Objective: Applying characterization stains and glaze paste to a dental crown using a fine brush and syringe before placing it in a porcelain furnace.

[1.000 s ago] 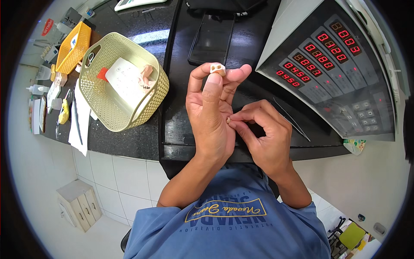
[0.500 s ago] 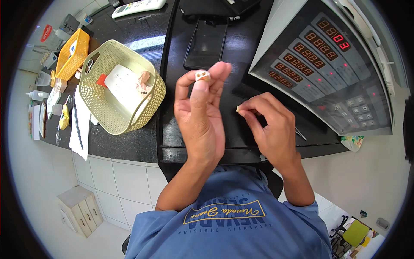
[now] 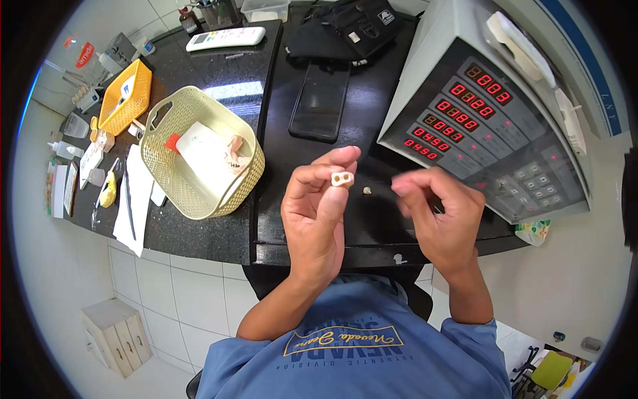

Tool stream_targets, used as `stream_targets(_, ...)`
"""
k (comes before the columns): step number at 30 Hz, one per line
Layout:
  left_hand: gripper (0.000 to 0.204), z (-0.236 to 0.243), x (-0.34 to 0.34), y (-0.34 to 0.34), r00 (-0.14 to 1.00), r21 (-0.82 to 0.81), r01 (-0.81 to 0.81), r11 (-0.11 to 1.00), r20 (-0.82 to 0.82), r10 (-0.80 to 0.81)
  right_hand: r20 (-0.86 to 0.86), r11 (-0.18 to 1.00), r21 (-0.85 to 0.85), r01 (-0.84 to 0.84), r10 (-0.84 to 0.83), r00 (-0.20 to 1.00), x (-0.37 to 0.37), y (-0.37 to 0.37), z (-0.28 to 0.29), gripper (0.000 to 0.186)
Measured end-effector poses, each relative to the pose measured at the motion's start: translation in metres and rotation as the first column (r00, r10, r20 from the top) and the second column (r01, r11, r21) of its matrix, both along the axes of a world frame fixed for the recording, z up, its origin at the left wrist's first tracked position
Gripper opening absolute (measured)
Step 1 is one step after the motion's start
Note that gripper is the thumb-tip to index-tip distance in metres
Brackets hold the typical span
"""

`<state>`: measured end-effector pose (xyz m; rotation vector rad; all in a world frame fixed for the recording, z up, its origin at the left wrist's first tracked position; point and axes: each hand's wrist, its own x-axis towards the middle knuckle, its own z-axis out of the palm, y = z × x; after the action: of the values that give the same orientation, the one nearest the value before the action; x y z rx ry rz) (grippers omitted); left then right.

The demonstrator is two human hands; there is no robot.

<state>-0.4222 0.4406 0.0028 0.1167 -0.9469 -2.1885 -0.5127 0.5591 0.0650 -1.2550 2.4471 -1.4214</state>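
Note:
Between the thumb and fingers of my left hand (image 3: 314, 216) is a small white dental bridge (image 3: 342, 179), turned so that two brownish hollows face up. My right hand (image 3: 444, 216) hovers above the black desk to the right, fingers loosely curled. Its fingertips are slightly blurred, and nothing shows between them. On the desk between my hands lies a tiny tan tooth-like piece (image 3: 367, 191), touched by neither hand.
A grey control unit (image 3: 488, 133) with lit red digits stands at the right. A phone (image 3: 321, 100) lies ahead, before a black bag (image 3: 345, 33). Leftward are a cream basket (image 3: 199, 206) holding papers, a yellow basket (image 3: 141, 93) and a white remote (image 3: 226, 38).
My right hand has let go of the tiny tan piece, which now rests on the desk, and has moved right. My left hand still holds the bridge. The whole view has shifted.

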Motion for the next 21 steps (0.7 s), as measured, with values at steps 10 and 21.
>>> stream_targets(10, 0.014, 0.024, -0.018, 0.032, 0.975, 0.171, 0.191, 0.967, -0.147, -0.167, 0.544, 0.81, -0.582, 0.073, 0.321, 0.775, 0.016, 0.002, -0.014, 0.024)
stream_targets(21, 0.012, 0.035, -0.025, 0.051, 0.964, 0.155, 0.247, 0.957, -0.136, -0.227, 0.46, 0.672, -0.731, 0.12, 0.354, 0.814, 0.013, 0.009, -0.025, 0.028)
